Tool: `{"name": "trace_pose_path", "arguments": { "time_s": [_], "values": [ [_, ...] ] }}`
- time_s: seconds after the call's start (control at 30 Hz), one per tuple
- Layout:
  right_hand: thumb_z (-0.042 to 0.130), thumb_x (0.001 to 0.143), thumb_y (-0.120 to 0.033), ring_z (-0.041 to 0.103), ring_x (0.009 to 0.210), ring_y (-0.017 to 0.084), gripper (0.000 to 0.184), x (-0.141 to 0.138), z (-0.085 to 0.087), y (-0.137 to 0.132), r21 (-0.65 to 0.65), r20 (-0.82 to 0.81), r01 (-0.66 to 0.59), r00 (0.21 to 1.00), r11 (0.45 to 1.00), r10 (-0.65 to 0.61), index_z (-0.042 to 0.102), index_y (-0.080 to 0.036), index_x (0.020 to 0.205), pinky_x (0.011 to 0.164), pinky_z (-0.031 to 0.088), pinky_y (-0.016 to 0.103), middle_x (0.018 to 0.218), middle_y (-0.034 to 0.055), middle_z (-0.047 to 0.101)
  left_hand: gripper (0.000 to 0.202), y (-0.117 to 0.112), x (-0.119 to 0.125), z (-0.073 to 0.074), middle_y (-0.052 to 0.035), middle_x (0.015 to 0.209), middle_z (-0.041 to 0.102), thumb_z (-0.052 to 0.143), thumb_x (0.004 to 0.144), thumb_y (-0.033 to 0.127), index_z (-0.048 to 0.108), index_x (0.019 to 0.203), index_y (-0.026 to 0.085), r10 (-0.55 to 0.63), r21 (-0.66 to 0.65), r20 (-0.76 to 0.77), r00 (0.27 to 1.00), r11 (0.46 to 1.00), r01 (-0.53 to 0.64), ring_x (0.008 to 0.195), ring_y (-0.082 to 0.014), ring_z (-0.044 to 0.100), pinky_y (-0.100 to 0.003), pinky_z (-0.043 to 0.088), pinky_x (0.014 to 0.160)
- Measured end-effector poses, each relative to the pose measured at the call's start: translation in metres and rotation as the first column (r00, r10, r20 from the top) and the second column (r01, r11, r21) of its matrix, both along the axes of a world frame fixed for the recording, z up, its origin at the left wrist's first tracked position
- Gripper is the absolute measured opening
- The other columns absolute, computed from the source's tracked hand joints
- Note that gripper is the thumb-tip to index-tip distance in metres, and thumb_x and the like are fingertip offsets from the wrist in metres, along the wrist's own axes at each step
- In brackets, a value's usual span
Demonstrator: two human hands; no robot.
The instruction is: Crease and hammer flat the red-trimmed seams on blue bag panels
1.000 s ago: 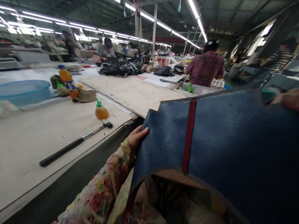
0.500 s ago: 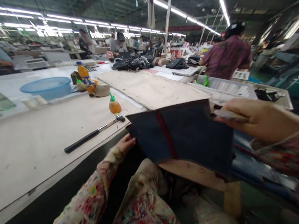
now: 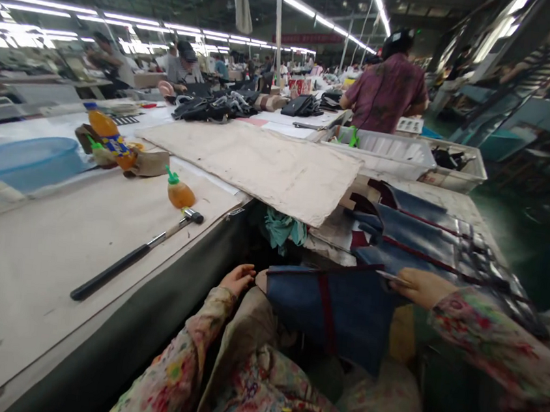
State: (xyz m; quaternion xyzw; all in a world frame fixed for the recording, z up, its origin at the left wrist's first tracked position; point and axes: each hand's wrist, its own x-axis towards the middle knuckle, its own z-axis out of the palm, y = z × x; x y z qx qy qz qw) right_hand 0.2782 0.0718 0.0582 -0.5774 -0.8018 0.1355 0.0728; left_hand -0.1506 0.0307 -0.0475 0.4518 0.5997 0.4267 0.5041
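Panel (image 3: 355, 309), blue with a dark red strip, lies tilted over the lap in my head view, beside the table (image 3: 23, 310)! On my right hand (image 3: 416, 288), the fingers are closed around a thin pale tool (image 3: 392, 277), its tip at the panel's upper right edge; I can't make out whether they touch. And the left hand (image 3: 237, 281): fingers loosely curled, right by the panel's left end, but I can't tell whether it has hold of it. More blue pieces (image 3: 419, 233) lie overlapping to the right, while a hammer (image 3: 138, 254) rests on the left, its head near a green-tipped bottle (image 3: 180, 195).
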Motion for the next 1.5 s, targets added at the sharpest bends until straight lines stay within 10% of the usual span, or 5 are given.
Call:
{"name": "trace_pose_path", "arguments": {
  "time_s": [0.17,0.33,0.57,0.9,1.5],
  "values": [
    [0.028,0.075,-0.062,0.060,0.071,0.020,0.052,0.015,-0.060,-0.052,-0.175,-0.128,0.152,0.976,0.973,-0.176,0.059,-0.019,0.074,0.065,0.047,0.031,0.073,0.0052,0.062,0.029,0.006,0.015,0.036,-0.0062,0.099,0.059,0.050,0.074,0.031,0.056,0.099,0.017,0.050,0.276,-0.166,0.985,0.961,-0.002,0.096,-0.0169,0.053,-0.032,0.040,0.088],
    [0.036,0.079,-0.053,0.057,0.093,0.020,0.043,0.003,-0.074,-0.098,-0.025,-0.269,0.167,0.948,0.986,-0.167,0.058,-0.021,0.098,0.082,0.046,0.032,0.099,0.0054,0.061,0.026,-0.011,0.087,0.068,-0.0067,0.099,0.060,0.042,0.081,0.020,0.057,0.102,0.018,-0.037,0.561,-0.594,0.803,0.697,0.447,0.094,-0.0163,0.053,-0.032,0.044,0.084],
    [0.034,0.086,-0.038,0.054,0.102,0.016,0.041,-0.017,-0.107,-0.126,0.211,-0.315,0.272,0.928,0.939,-0.198,0.047,-0.015,0.118,0.085,0.047,0.027,0.112,0.0083,0.056,0.036,-0.020,0.178,0.047,-0.0022,0.117,0.055,0.042,0.083,0.021,0.048,0.118,0.021,0.001,0.488,-0.824,0.566,0.508,0.710,0.107,-0.0169,0.047,-0.035,0.036,0.094],
    [0.035,0.087,-0.036,0.054,0.102,0.015,0.041,-0.015,-0.115,-0.128,0.236,-0.338,0.270,0.924,0.934,-0.182,0.044,-0.015,0.121,0.085,0.047,0.026,0.113,0.0081,0.055,0.041,-0.015,0.190,0.008,-0.0012,0.130,0.045,0.035,0.088,0.028,0.037,0.129,0.020,0.205,0.449,-0.893,0.400,0.443,0.776,0.122,-0.0145,0.033,-0.034,0.024,0.104],
    [0.033,0.087,-0.040,0.056,0.098,0.018,0.044,-0.026,-0.105,-0.129,0.191,-0.359,0.313,0.904,0.930,-0.231,0.047,-0.014,0.120,0.084,0.048,0.031,0.108,0.0116,0.058,0.037,-0.019,0.241,0.036,-0.0093,0.111,0.054,0.036,0.086,0.022,0.044,0.120,0.008,-0.026,0.235,-0.955,0.295,0.538,0.809,0.103,-0.0214,0.045,-0.035,0.039,0.087]
  ]
}}
